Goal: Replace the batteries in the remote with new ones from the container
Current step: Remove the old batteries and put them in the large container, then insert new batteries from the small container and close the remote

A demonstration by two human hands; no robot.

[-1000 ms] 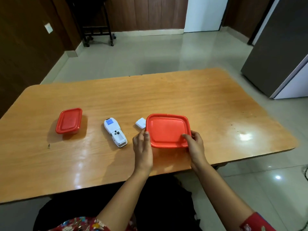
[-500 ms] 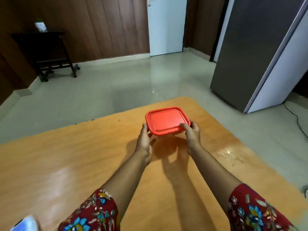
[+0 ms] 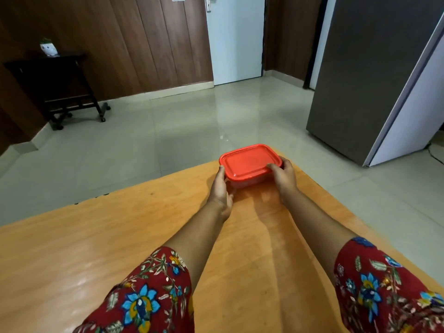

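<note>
A rectangular container with a red lid (image 3: 249, 163) rests on the wooden table (image 3: 96, 236) at its far right corner. My left hand (image 3: 219, 188) grips its left side and my right hand (image 3: 283, 176) grips its right side, with fingertips on the lid's rim. Both arms are stretched far forward. The lid is on. The remote, its white cover and the smaller red container are out of view.
The table's far edge and right edge run close by the container, with tiled floor (image 3: 168, 131) beyond. A grey refrigerator (image 3: 374, 80) stands to the right, a dark side table (image 3: 55, 90) at the far left, a white door (image 3: 235, 39) behind.
Both hands carried the red-lidded container from the near table edge out to the far right corner and brought it down onto the table. The remote has left the view.
</note>
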